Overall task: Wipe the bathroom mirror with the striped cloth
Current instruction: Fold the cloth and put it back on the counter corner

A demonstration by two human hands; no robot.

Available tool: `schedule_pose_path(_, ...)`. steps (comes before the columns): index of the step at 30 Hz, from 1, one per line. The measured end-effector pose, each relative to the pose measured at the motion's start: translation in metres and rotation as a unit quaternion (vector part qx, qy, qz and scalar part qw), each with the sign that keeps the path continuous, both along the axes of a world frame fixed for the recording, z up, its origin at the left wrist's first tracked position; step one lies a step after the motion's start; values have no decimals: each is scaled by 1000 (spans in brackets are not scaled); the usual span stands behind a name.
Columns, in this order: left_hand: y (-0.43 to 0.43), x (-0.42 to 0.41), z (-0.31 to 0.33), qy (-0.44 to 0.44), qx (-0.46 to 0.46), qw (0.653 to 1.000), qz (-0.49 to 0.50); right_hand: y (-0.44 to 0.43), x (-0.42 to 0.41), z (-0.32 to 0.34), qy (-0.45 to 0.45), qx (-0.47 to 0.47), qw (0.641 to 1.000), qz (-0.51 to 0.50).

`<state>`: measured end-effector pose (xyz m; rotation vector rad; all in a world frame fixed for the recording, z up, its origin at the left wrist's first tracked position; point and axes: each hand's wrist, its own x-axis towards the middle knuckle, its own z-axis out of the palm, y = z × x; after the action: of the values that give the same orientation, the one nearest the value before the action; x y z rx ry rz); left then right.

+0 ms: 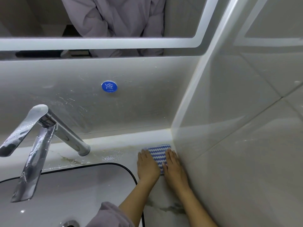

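Observation:
A blue-and-white striped cloth (158, 156) lies flat on the marble counter (165, 202), in the corner by the right wall. My left hand (147, 166) rests palm down on the cloth's left edge. On its right edge, flat against the wall side, lies my right hand (174, 167). Neither hand has its fingers curled around the cloth. The mirror (114, 17) hangs above, with a lit white strip (98, 44) along its lower border, and reflects a person in a grey robe.
A chrome faucet (49, 133) stands left of the hands over a white sink (73, 190) with a drain at the bottom. A blue round "cold" sticker (109, 86) marks the splashed back wall. A tiled wall (246, 128) closes the right side.

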<state>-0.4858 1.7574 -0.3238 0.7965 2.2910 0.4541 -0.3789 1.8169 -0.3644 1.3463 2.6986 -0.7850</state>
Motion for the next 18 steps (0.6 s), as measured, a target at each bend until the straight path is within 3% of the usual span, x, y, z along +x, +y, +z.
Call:
schedule_pose_path(2,0,3,-4,-4,-57,995,-83,-2,4,-6,-45,-10,999,21)
schedule_pose_path(7,1,2,-16,-33,-153,974,-165,1,5,-14,-69,-35,997,25)
schedule_pose_path(13,-2,-1,-21,12,-180,961,-208,0,3,-11,-93,-45,994,26)
schedule_pose_path(18,-4,-2,-4,29,-157,969,-190,13,-10,16,-105,-108,988,18)
